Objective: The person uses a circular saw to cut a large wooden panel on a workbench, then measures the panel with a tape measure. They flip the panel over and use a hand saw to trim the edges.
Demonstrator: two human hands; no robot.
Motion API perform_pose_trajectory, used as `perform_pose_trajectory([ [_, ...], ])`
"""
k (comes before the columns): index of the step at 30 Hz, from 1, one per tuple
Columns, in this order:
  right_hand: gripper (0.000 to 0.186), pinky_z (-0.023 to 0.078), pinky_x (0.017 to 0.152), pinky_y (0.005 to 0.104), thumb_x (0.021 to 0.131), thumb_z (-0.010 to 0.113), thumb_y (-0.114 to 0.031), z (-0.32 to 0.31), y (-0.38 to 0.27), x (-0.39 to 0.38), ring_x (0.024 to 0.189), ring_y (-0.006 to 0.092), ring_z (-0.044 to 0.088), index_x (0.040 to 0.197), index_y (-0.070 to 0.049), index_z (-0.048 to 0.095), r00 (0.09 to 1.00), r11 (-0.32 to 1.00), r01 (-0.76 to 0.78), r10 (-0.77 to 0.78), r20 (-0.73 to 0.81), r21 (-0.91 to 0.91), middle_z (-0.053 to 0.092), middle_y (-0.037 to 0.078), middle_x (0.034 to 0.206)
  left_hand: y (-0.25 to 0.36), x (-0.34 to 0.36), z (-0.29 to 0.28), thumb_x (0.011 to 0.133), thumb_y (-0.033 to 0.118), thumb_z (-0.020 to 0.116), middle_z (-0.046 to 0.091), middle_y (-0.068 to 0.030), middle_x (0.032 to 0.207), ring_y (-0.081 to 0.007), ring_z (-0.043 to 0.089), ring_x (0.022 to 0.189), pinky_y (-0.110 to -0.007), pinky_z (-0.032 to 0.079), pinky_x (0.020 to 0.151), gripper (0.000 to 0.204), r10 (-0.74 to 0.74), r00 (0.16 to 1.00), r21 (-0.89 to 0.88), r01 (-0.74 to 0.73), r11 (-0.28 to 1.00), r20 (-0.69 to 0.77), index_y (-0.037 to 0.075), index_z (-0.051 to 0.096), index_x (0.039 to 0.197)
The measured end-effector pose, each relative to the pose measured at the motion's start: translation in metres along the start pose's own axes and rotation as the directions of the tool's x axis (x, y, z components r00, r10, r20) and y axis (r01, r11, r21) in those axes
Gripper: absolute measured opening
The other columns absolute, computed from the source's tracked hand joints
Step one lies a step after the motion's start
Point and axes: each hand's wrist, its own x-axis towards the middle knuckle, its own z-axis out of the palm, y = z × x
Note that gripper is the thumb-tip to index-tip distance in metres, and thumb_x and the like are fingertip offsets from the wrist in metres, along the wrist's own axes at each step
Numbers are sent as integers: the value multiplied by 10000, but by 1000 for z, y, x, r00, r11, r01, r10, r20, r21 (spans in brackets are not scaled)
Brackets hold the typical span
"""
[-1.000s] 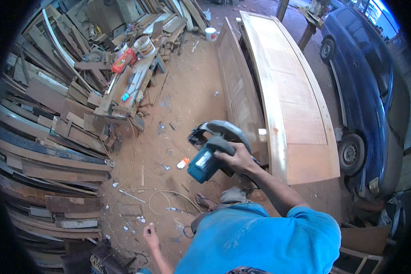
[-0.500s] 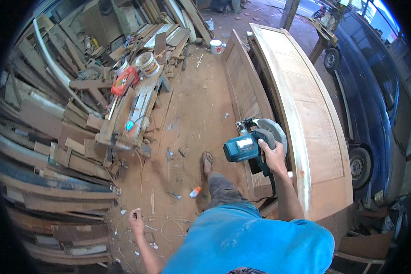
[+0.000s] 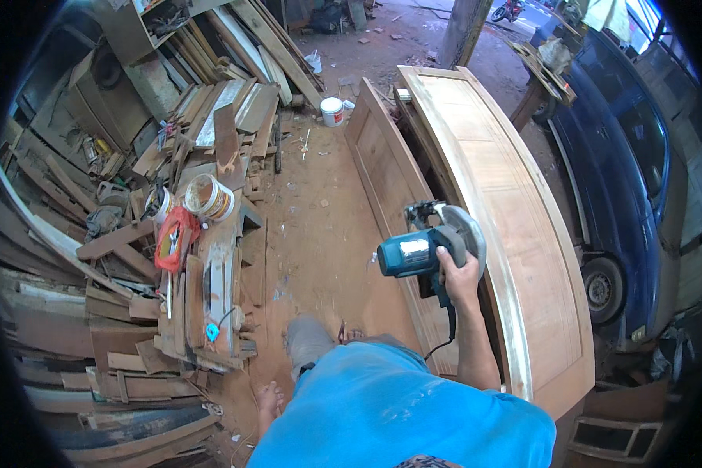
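Note:
My right hand [image 3: 460, 279] is closed round the rear handle of a teal and black circular saw [image 3: 409, 254]. The saw is held up, apart from the doors, its round guard toward the right and its cord hanging below my wrist. Just beyond it, a pale wooden panel door [image 3: 511, 187] lies on top of a stack, with a browner panel door [image 3: 388, 144] leaning along the stack's left side. Low beside my left leg hangs my left hand [image 3: 271, 398], its fingers loosely curled; whatever may be inside them is hidden.
On the left, a low bench [image 3: 218, 269] carries a paint-stained bucket [image 3: 209, 198] and a red plastic bag [image 3: 173, 238]. Scrap boards [image 3: 144, 363] pile up along that side. A white pail [image 3: 332, 111] stands ahead on the dirt floor, and a blue vehicle [image 3: 612, 132] is parked at right.
I have stepped forward and the view has shifted, bringing the bench nearer. The saw stays in my right hand. My left hand has swung closer to my body.

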Motion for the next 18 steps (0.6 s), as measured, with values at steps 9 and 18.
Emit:
perform_pose_trajectory([
  [9,287,410,439,256,952,704,-271,158,-60,218,473,106,511,806,-48,598,978,993,113,-104,-179,44,549,16,625,288,206,77,1008,269,589,545,9,730,-114,520,596,-265,402,502,224,95,969,146,-130,981,228,112,559,851],
  [18,230,426,444,248,954,676,-242,274,-116,402,488,109,519,989,-20,627,946,983,48,11,-324,175,557,18,670,758,355,179,981,331,642,638,-24,842,-114,584,740,-281,480,681,303,613,736,353,-676,646,287,30,659,1012],
])
